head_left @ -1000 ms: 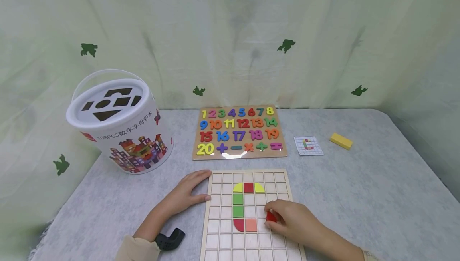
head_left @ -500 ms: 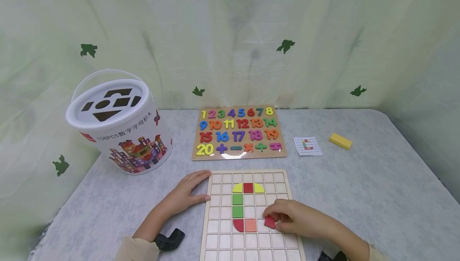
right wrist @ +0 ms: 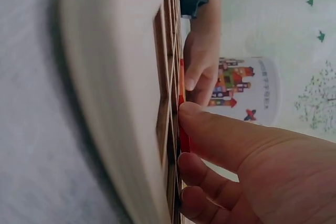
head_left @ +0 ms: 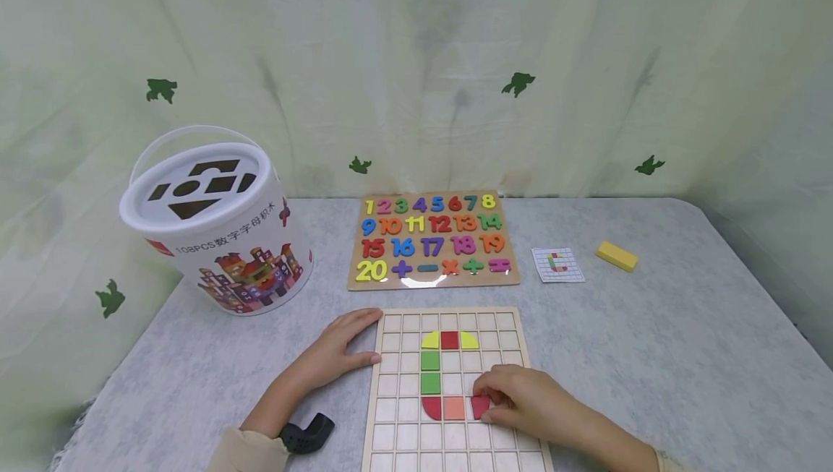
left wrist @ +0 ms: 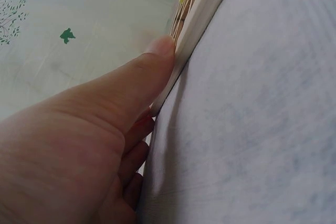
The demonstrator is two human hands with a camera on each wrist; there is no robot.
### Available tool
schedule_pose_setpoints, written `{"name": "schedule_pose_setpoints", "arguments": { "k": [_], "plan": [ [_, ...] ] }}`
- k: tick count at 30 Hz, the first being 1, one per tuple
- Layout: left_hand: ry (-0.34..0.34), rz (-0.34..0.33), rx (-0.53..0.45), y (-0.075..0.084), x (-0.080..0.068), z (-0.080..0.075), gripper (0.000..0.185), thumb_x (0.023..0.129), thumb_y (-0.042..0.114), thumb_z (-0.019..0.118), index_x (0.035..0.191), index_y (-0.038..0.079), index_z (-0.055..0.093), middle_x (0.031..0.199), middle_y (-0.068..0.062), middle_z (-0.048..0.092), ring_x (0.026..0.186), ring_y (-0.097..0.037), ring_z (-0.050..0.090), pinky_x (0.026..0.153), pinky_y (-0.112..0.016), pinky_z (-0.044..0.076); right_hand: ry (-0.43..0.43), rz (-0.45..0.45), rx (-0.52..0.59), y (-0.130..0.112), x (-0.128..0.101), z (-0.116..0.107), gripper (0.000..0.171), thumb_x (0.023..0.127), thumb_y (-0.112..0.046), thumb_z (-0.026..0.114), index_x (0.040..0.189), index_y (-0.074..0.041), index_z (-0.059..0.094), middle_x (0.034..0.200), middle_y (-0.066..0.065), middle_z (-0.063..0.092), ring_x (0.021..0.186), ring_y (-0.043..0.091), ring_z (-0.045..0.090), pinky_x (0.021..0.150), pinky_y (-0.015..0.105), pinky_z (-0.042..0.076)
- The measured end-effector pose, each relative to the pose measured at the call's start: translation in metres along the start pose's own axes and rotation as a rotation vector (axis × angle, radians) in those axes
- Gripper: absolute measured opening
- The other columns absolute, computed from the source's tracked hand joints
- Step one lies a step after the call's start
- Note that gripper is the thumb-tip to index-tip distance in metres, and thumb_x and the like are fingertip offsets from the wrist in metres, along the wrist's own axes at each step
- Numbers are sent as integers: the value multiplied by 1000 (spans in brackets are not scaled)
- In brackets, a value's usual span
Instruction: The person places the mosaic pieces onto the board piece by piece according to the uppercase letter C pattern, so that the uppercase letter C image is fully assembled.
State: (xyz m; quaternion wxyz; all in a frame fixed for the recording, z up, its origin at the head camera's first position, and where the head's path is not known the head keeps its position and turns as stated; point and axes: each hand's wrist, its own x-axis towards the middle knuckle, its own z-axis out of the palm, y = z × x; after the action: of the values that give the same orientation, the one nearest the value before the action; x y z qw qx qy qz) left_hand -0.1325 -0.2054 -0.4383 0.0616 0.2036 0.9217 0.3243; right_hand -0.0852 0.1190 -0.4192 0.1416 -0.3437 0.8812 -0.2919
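Observation:
My right hand (head_left: 536, 401) pinches a red tile (head_left: 479, 407) between thumb and fingers, at the grid board (head_left: 406, 437). This tile lies in or just over the square right of a salmon square tile (head_left: 454, 408); the fingers hide part of its outline. In the right wrist view the thumb and fingertips are at the red tile (right wrist: 184, 139), close to the board's surface. A red quarter-round (head_left: 432, 408), two green squares, two yellow quarter-rounds and a red square (head_left: 450, 340) sit in other squares. My left hand (head_left: 335, 353) rests with extended fingers against the board's left edge.
Behind the board lies a number puzzle (head_left: 432, 241). To its right are a small printed card (head_left: 558, 265) and a yellow block (head_left: 617, 256). A white bucket (head_left: 218, 222) stands at the left. Printed cloth (head_left: 416, 82) hangs behind the table.
My right hand has moved the red tile slightly left and down, turning it, to beside the salmon tile. My left hand has kept its place on the board's edge.

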Motion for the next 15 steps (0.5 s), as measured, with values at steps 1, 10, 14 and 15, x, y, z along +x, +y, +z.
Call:
{"name": "schedule_pose_setpoints", "arguments": {
  "k": [1,10,14,15],
  "plan": [
    [-1,-1,0,0,0,0,67,69,47,58,127,24,34,127,12,30,118,-11,22,94,-39,21,4,-1,-2,-1,0,1,17,75,-37,57,91,-28,55,70,-17,44,65,1,41,53,15,36],
    [5,-5,14,-1,-1,0,67,69,49,57,127,25,33,128,11,30,118,-12,22,94,-41,21,85,-69,-38,-5,4,8,14,75,-32,59,87,-26,53,67,-16,41,63,-1,39,52,14,34],
    [4,-9,12,-1,-1,0,67,69,48,57,127,25,34,127,11,30,118,-12,22,94,-41,21,94,-65,-47,-6,4,8,15,74,-30,60,88,-27,53,67,-16,41,62,-1,39,52,14,34],
    [4,-10,12,-1,-1,0,67,69,49,57,127,25,34,127,12,30,118,-12,22,94,-41,21,95,-64,-49,-6,4,9,15,74,-30,60,88,-26,53,67,-16,41,62,-1,39,52,14,34]
  ]
}}
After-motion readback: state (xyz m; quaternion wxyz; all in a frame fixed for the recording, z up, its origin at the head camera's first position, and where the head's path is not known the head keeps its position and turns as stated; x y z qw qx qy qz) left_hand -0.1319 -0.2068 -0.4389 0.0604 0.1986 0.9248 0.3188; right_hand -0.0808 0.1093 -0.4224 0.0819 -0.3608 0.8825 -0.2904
